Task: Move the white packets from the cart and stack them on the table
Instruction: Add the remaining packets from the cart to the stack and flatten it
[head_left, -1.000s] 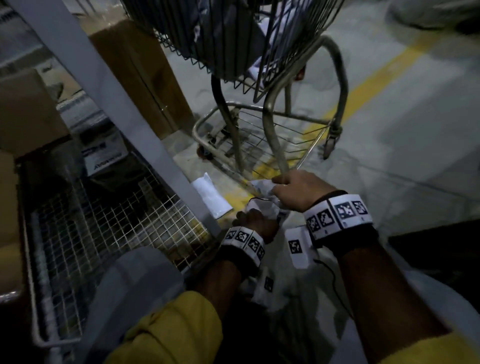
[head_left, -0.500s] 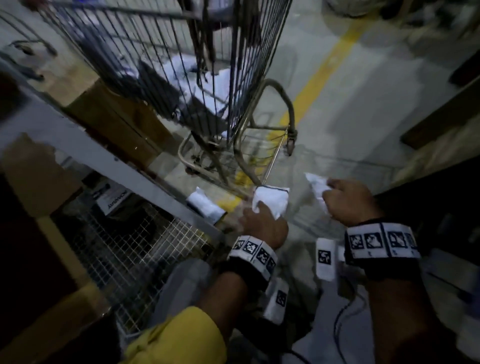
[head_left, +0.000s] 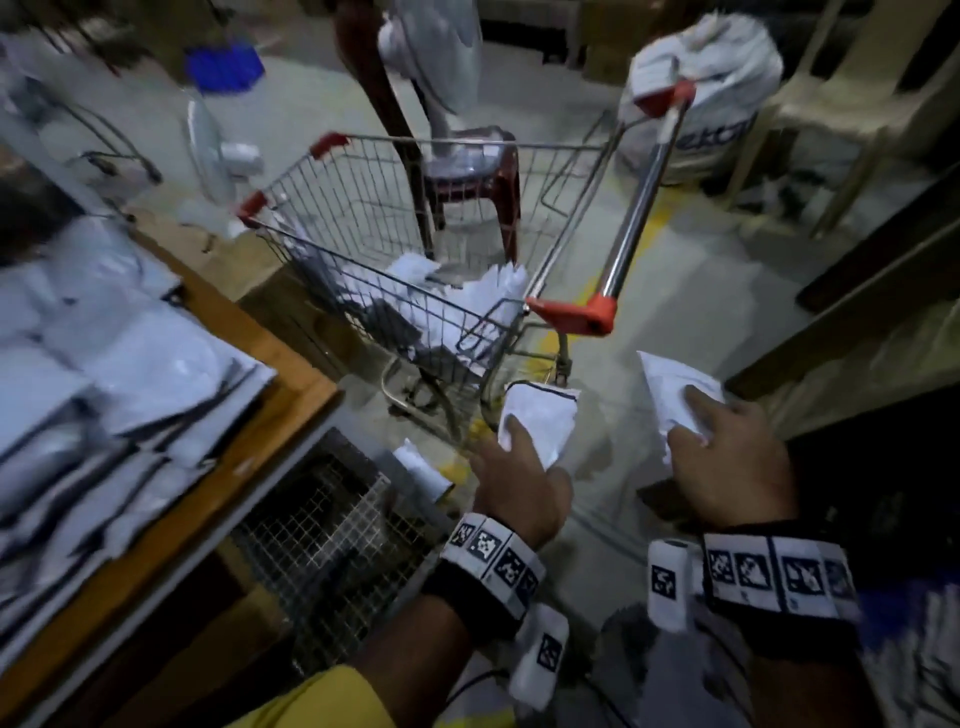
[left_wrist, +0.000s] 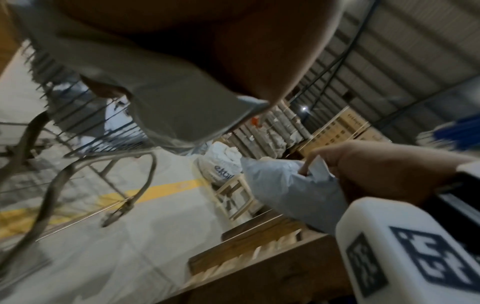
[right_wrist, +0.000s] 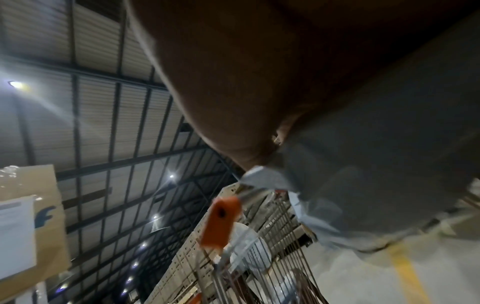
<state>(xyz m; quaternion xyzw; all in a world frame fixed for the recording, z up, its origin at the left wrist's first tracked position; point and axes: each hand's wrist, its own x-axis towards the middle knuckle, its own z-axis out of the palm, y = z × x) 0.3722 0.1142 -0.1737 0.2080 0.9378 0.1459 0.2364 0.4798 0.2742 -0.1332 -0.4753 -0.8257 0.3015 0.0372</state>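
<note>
Holding one white packet apiece, the person stands beside the cart w/ both hands low in front of the body. The left hand has fingers curled round a packet w/ a dark edge, thumb on top; the right hand pinches a second packet, fingers wrapped over its near end. Both packets are clear of the cart basket, in the air over the floor, not yet above the surface at left. That surface already carries a big overlapping spread of stacked packets, so a fair share looks done. Left to do, approx: more white packets in the cart, several at least, exact no. unclear through wire & blur. One stray packet on the floor lies by the surface's leg, near the cart's lower frame. Prob. mid-task: the two in hand need carrying left & laying on the stack.
</note>
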